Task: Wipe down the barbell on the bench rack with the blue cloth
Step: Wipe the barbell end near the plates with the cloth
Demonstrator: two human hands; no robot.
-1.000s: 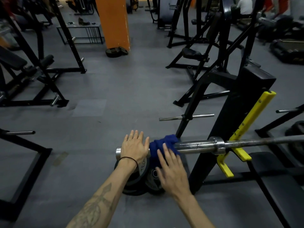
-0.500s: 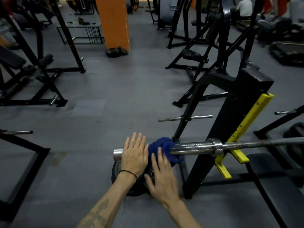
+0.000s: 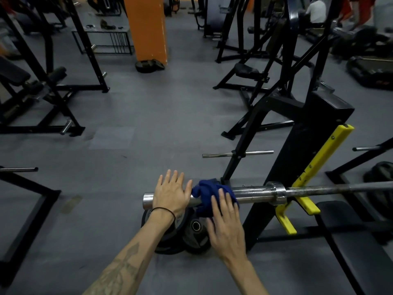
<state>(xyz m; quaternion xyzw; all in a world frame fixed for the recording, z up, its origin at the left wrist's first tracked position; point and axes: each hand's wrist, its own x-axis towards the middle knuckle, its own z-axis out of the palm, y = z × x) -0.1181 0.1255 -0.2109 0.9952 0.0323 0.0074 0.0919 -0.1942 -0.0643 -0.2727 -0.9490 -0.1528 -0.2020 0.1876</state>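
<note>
Found the barbell [image 3: 253,193] lying level across the bench rack [image 3: 297,156], shaft seated in the yellow hook [image 3: 319,160] just inboard of the collar, chrome sleeve jutting out past the rack toward the left. Saw the blue cloth [image 3: 209,194] bunched over the top of that sleeve, between the two hands, nearer the free end than the collar. Laid the left hand [image 3: 170,194] flat on the sleeve beside the cloth, fingers straight and spread, thumb touching the cloth's edge, gripping nothing. Set the right hand [image 3: 227,228] open too, straight fingers pressing on the near side of the cloth, not curled round cloth or bar. Noted weight plates [image 3: 191,233] stacked on the floor directly beneath the sleeve end, and the bench pad [image 3: 350,241] at the lower right. Judged the wipe to be at work on the sleeve only, with the long shaft to the right seemingly not yet reached. Reckoned several risks: with neither hand closed on it, could lose the cloth off the round sleeve onto the plates below under a sideways push; could spin the sleeve under the flat palms, since such sleeves usually turn freely, and so slide rather than scrub; could tip the bar's far end up out of the rack by leaning hard on the overhanging end. Could not tell whether the cloth wrapped beneath the sleeve.
</note>
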